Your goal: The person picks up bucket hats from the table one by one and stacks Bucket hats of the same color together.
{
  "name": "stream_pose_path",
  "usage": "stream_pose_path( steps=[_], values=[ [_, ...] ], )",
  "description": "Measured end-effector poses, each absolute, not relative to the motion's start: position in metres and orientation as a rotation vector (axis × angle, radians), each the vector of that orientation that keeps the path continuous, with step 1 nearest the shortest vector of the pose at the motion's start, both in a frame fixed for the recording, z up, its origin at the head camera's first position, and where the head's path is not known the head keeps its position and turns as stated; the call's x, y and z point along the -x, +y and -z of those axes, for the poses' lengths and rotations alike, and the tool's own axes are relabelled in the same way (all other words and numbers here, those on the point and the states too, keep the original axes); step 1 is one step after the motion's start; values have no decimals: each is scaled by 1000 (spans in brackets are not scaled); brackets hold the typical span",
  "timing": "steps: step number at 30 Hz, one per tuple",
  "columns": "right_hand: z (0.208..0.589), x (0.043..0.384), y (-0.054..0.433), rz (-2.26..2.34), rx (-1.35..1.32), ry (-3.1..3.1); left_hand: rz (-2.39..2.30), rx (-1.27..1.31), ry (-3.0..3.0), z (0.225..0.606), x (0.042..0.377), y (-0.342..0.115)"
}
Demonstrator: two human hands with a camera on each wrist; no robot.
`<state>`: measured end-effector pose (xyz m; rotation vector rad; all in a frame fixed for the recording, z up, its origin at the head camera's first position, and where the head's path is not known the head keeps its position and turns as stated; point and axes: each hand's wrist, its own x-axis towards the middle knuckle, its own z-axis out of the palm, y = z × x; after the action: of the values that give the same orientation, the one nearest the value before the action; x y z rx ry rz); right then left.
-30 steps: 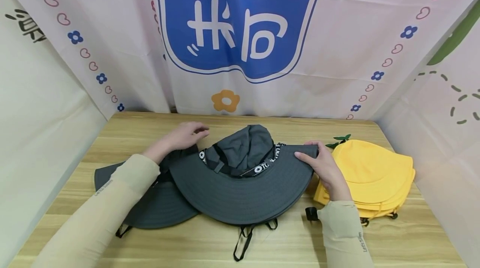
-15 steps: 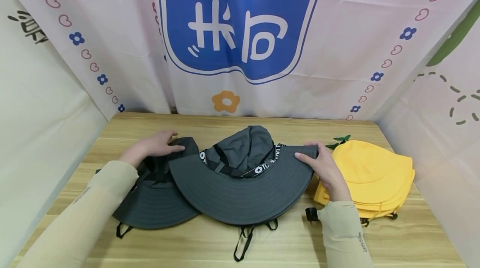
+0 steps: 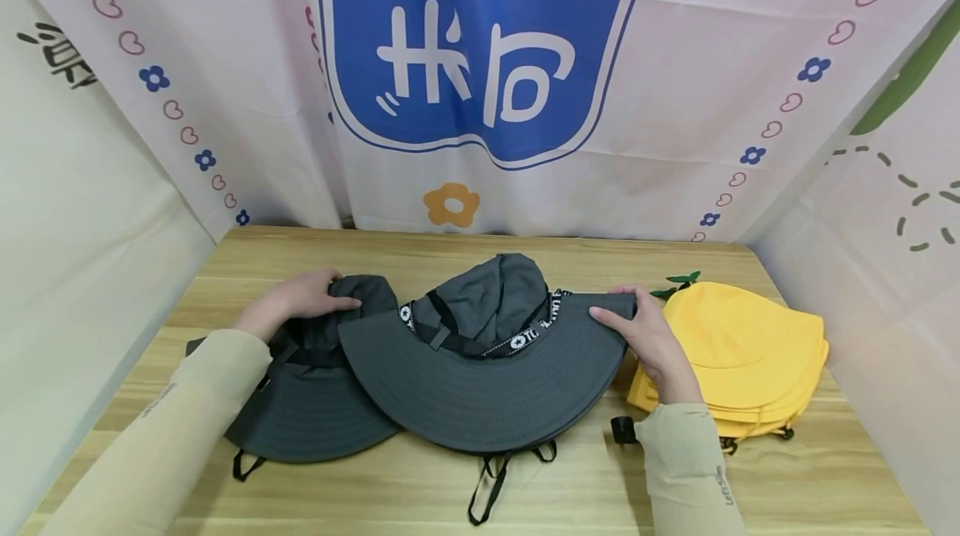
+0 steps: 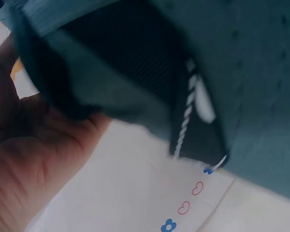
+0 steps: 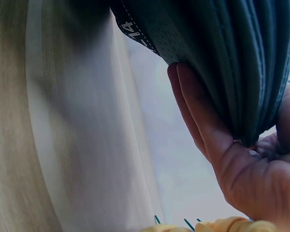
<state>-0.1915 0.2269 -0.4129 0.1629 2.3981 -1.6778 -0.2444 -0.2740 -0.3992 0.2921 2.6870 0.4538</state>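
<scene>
Two groups of dark grey wide-brimmed hats lie side by side. The middle sun hat (image 3: 480,403) shows its crown and a lettered band, its brim overlapping the left sun hat (image 3: 315,415). My right hand (image 3: 652,336) pinches the middle hat's brim at its right end, thumb on top. Several layered brims (image 5: 241,63) sit between thumb and fingers in the right wrist view. My left hand (image 3: 300,303) holds the left hat's crown, thumb in front, other fingers partly hidden behind. The left wrist view shows the left palm (image 4: 43,145) against dark fabric (image 4: 111,92).
A stack of yellow hats (image 3: 750,344) with a green leaf trim lies right of my right hand. Black straps (image 3: 487,490) hang from the grey hats onto the wooden table (image 3: 570,503). A printed curtain (image 3: 675,102) stands behind the table.
My left hand has moved left and down from above the gap between the grey hats, taking hold of the left hat's crown. The right hand keeps its place on the brim.
</scene>
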Motion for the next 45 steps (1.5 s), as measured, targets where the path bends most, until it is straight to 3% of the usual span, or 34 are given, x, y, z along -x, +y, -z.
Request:
stream_pose_path(
  steps=[12, 30, 45],
  values=[
    [411, 191, 227, 1705, -88, 2323, -672, -373, 2812, 376, 244, -281],
    [415, 192, 228, 1758, -84, 2257, -810, -203, 3343, 333, 229, -313],
    [413, 191, 228, 1707, -88, 2300, -972, -270, 3388, 299, 213, -305]
  ],
)
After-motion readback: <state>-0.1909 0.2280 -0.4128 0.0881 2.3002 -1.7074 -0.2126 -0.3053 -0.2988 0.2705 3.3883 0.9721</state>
